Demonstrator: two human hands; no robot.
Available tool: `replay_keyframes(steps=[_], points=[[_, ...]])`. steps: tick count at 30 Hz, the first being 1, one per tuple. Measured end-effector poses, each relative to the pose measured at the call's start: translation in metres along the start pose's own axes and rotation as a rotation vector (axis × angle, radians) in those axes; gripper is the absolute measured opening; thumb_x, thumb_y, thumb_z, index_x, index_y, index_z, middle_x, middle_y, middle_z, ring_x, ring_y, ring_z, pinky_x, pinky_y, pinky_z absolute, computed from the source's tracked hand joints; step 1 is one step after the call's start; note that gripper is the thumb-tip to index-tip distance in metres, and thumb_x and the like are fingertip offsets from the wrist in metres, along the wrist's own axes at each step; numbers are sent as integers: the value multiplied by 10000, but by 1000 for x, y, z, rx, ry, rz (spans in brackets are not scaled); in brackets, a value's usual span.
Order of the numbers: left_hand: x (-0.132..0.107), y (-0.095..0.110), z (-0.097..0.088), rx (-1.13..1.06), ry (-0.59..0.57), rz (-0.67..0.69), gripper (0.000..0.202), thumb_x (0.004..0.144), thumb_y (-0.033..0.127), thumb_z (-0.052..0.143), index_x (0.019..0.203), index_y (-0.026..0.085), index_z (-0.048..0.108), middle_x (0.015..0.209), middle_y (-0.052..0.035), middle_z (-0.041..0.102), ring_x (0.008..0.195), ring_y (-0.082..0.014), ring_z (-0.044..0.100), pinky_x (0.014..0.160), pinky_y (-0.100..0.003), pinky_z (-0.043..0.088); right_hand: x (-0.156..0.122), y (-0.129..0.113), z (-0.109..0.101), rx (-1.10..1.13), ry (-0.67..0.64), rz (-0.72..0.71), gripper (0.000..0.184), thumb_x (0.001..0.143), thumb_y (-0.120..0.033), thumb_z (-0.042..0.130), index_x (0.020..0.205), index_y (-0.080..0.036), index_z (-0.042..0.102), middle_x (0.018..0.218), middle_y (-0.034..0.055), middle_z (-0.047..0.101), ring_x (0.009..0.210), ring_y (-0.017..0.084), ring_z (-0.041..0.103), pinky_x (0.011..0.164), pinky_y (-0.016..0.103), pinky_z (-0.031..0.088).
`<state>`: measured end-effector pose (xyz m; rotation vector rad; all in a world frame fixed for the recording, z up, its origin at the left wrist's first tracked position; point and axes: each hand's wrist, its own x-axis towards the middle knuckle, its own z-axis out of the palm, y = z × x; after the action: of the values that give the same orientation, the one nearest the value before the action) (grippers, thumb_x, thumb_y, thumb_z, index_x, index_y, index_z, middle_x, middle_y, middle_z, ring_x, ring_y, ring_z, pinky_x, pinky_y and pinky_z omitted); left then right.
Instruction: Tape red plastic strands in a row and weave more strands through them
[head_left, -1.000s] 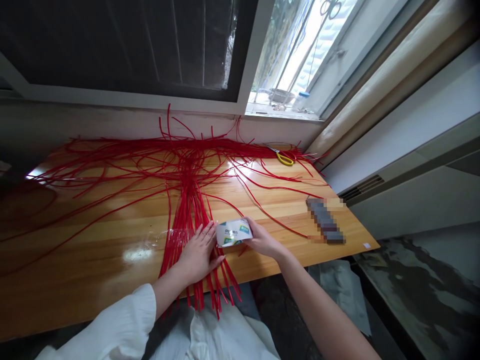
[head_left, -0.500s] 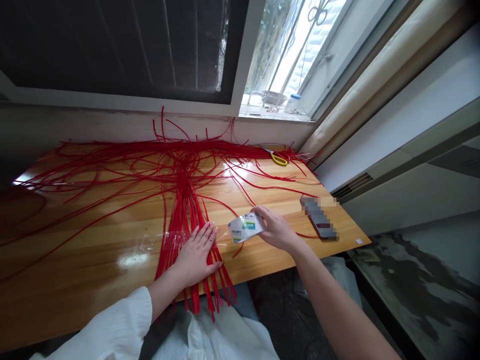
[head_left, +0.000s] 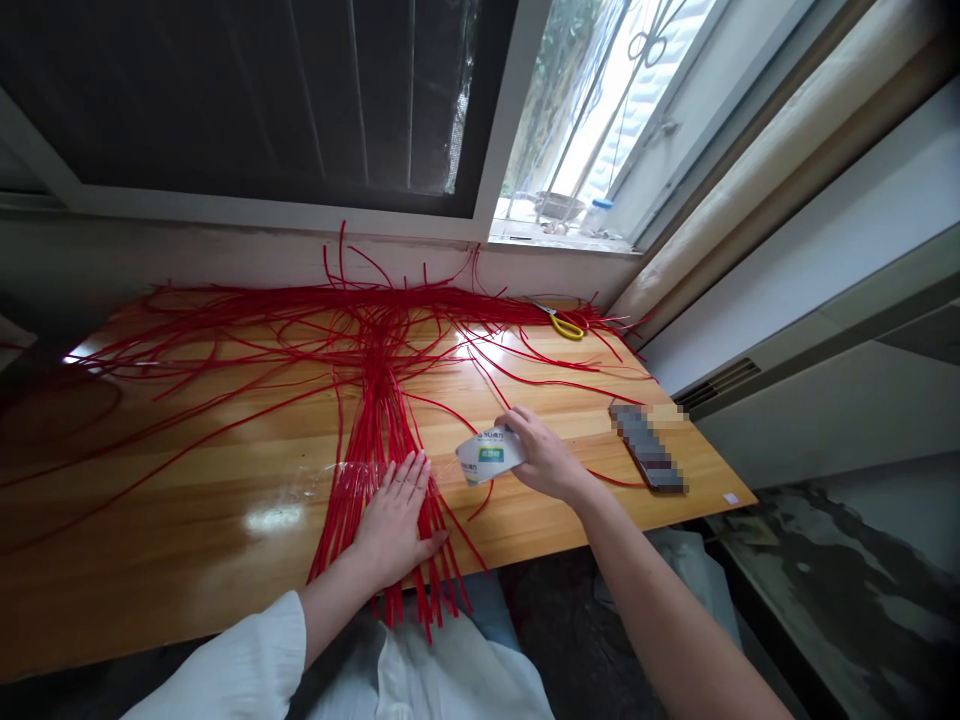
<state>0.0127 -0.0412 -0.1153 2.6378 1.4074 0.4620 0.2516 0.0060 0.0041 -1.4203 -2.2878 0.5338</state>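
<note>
Behind everything stood a dark window screen (head_left: 262, 100), with a wooden table (head_left: 187, 540) stretched below it. Red strands (head_left: 382, 420) were massed along its back; a gathered bunch of them ran lengthwise toward the person, fanning out until the ends hung past the near edge. On that bunch the left hand (head_left: 397, 520) lay flat, fingers slightly parted and thumb spread away. Well to its right, the right hand (head_left: 547, 455) pinched a white printed roll (head_left: 487, 458) by its right end, just off the bunch's right side; of the two hands, the right was nearer the roll. Yellow-handled scissors (head_left: 566, 327) rested far back on the right. A clear tape strip (head_left: 319, 482) lay crosswise over the bunch, reaching to the left hand's fingers; how it ran on from there to the roll was hard to make out. One second earlier the roll had been right beside the left hand; by this moment a gap separated them, while the left hand had stayed on the strands.
</note>
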Motion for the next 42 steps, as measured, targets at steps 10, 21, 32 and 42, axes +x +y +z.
replay_keyframes(steps=[10, 21, 32, 42], points=[[-4, -2, -4, -17, 108, 36, 833, 767, 579, 468, 1392, 78, 241, 1443, -191, 295, 1362, -296, 179, 1090, -500, 182, 2, -12, -18, 115, -20, -88, 369, 606, -63, 549, 946, -204, 524, 916, 39, 502, 836, 171, 502, 710, 251, 383], [-5, 5, -27, -175, -62, 467, 531, 895, 253, 391, 1405, 178, 265, 1382, -95, 433, 1310, -220, 333, 1079, -409, 309, 11, 11, 17, 69, -118, 24, 466, 542, 3, 543, 968, -186, 553, 961, 50, 515, 909, 189, 493, 774, 286, 390], [-13, -3, -34, -165, -61, 401, 560, 881, 237, 401, 1411, 153, 243, 1427, -106, 362, 1344, -226, 257, 1085, -405, 294, 7, 9, 7, 104, -50, 13, 425, 570, -23, 526, 958, -194, 530, 954, 38, 519, 891, 179, 500, 743, 265, 393], [-7, -15, -35, -295, 6, 44, 526, 855, 203, 412, 1356, 186, 250, 1433, -116, 336, 1348, -226, 252, 1067, -455, 324, 5, 2, 5, 187, 30, -68, 397, 585, -38, 549, 946, -200, 514, 914, 32, 508, 832, 171, 507, 689, 259, 393]])
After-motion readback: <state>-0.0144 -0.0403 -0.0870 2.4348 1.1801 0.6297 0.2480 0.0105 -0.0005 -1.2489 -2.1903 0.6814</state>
